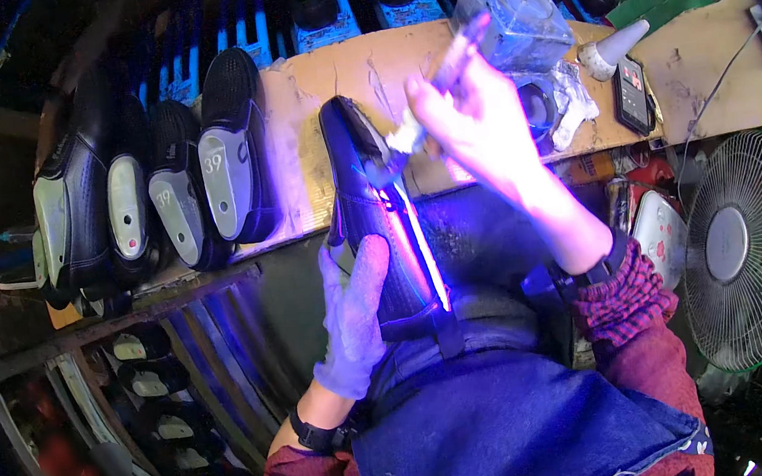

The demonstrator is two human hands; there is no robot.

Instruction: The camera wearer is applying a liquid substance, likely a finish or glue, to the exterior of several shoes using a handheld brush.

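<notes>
A black shoe [358, 184] stands tilted in front of me, its toe end pointing away, over the near edge of the workbench. My left hand [354, 312], in a pale work glove, grips the shoe's left side low down. In my bare right hand [486, 118] is a brush [454, 68], its handle angled up and to the right. The brush's dark tip meets or nearly meets the shoe's upper right edge. Bright violet-white light runs along that right edge. Fingers hide part of the brush.
Several black shoes on lasts [235, 151] stand on the bench's left. A grimy block-shaped container [511, 21], a white cone [613, 50] and a phone [633, 94] lie to the right. Below them is a fan [744, 248]. More shoes fill a rack [67, 368] at lower left.
</notes>
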